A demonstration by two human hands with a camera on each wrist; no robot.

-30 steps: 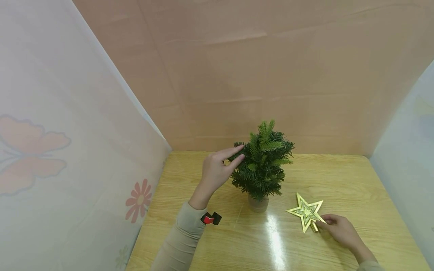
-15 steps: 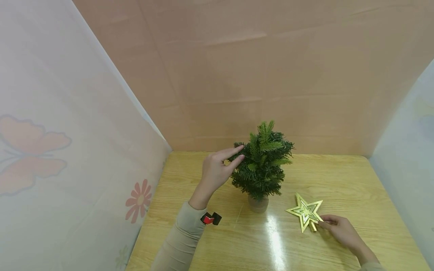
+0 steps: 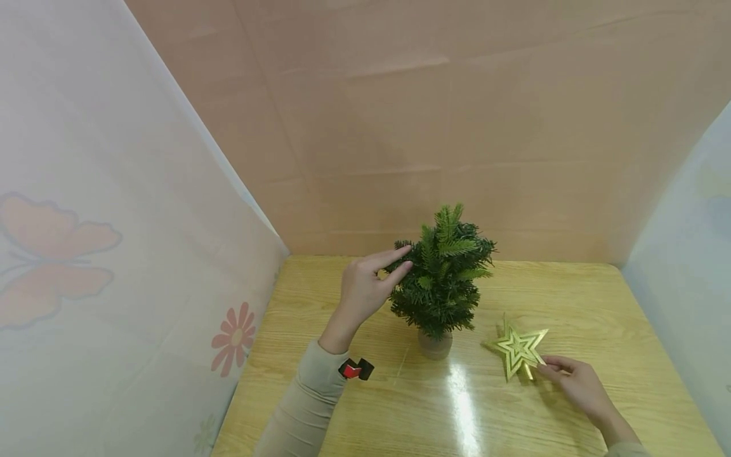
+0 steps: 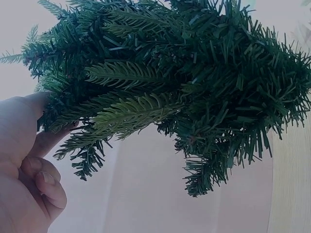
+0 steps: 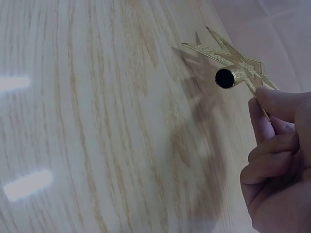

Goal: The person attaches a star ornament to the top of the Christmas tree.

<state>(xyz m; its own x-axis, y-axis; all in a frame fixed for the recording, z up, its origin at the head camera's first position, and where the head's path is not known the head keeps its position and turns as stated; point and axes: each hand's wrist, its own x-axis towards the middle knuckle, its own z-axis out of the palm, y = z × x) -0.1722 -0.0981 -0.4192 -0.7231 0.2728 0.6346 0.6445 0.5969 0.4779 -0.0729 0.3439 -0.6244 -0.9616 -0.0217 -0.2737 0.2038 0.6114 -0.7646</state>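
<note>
A small green tree (image 3: 442, 279) stands upright on a round base (image 3: 435, 346) on the table. At its upper left side my left hand (image 3: 362, 289) pinches the branches between thumb and finger; in the left wrist view the fingertips of that hand (image 4: 24, 160) are partly hidden in the needles (image 4: 146, 82). My right hand (image 3: 579, 387) pinches one point of a gold star (image 3: 517, 349), to the right of the tree. In the right wrist view the star (image 5: 250, 68) is tilted above the table, its hollow round socket (image 5: 226, 78) facing the camera, with my right hand (image 5: 282, 160) at its lower point.
The wooden table (image 3: 594, 304) has a bright glare in front of the tree. Behind it hangs a plain brownish sheet (image 3: 388, 127). A pale sheet with a butterfly and flowers (image 3: 143, 222) borders the left side, and another pale sheet (image 3: 685, 254) the right.
The star has tilted up in my right hand, its face turned, after a slight shift to the left. My left hand and the tree have stayed in place.
</note>
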